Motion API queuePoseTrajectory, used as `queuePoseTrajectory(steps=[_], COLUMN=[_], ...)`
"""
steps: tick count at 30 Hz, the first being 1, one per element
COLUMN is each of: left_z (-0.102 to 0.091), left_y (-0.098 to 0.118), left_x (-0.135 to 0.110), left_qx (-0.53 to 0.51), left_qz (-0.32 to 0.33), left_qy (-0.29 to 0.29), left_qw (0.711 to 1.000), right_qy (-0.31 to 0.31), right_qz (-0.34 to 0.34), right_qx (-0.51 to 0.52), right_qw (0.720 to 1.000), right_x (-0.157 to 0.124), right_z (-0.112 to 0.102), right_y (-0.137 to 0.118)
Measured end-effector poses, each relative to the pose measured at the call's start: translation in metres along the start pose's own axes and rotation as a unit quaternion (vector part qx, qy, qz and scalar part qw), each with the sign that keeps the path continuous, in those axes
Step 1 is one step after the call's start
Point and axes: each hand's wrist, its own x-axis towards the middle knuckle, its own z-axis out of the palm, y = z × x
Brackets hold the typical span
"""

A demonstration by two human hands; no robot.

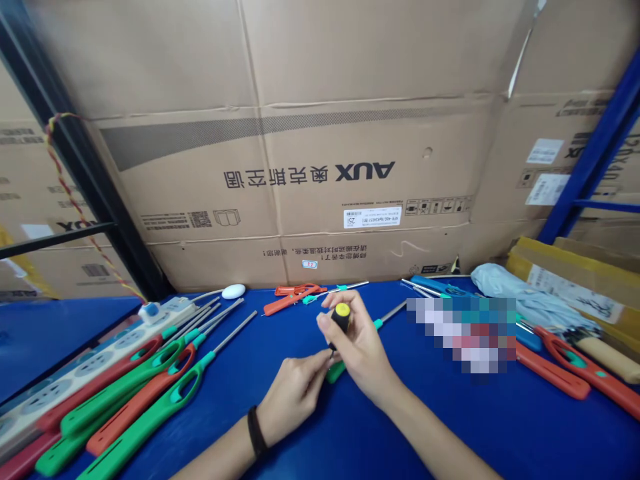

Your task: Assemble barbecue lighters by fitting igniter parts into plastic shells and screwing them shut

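Observation:
My right hand (369, 357) is wrapped around the black handle of a screwdriver (342, 315) with a yellow end cap, its shaft pointing down. Close by, my left hand (294, 390) is closed in a pinch, fingertips at the lower end of that shaft. What sits between those fingertips is hidden. Beneath both hands lies a green long-necked lighter (336, 371), mostly covered; its metal neck sticks out past my right hand. Beyond them are an orange lighter handle (283, 303), an orange shell piece (295, 289) and a metal neck with a teal fitting (337, 290).
Several red, orange and green lighters (150, 420) lie at left beside a white power strip (95, 363). A white oval object (233, 291) stands behind. At right are orange lighters (553, 370), a pale blue bag (530, 293) and a blurred patch. A large cardboard box (310, 133) forms the back.

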Motion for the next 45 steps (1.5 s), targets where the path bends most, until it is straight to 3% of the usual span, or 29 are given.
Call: queuePoseTrajectory(steps=[5,8,11,15,21,29,35,40,45], left_z=[-0.002,0.001,0.004,0.004,0.004,0.005,0.007,0.005,0.006], left_y=[-0.002,-0.004,-0.004,-0.003,-0.002,-0.005,-0.007,-0.008,-0.008], left_x=[0.0,-0.001,-0.002,-0.001,0.001,0.0,0.0,0.002,0.002], left_qx=[0.0,0.008,0.004,-0.01,-0.017,-0.003,-0.012,-0.014,-0.011], left_qz=[-0.008,-0.004,-0.003,-0.025,-0.029,-0.027,-0.024,-0.027,-0.03], left_qy=[-0.001,0.006,0.018,0.012,0.01,0.014,0.018,0.02,0.023], left_qw=[1.0,1.0,1.0,1.0,0.999,1.0,0.999,0.999,0.999], right_qy=[-0.021,0.012,0.016,-0.016,0.024,-0.027,-0.037,-0.059,-0.048], right_qz=[0.014,-0.019,-0.009,0.022,0.018,0.001,0.013,-0.004,0.0], right_qx=[-0.026,0.028,0.069,0.012,0.042,-0.027,0.029,-0.064,0.05], right_qw=[0.999,0.999,0.997,1.0,0.999,0.999,0.999,0.996,0.998], right_x=[-0.001,0.001,0.001,0.0,0.004,0.003,0.007,0.011,0.013], right_z=[0.003,0.008,0.012,0.01,0.011,0.01,0.013,0.012,0.016], right_y=[-0.001,-0.002,-0.002,-0.005,-0.006,-0.003,0.001,-0.001,0.003])
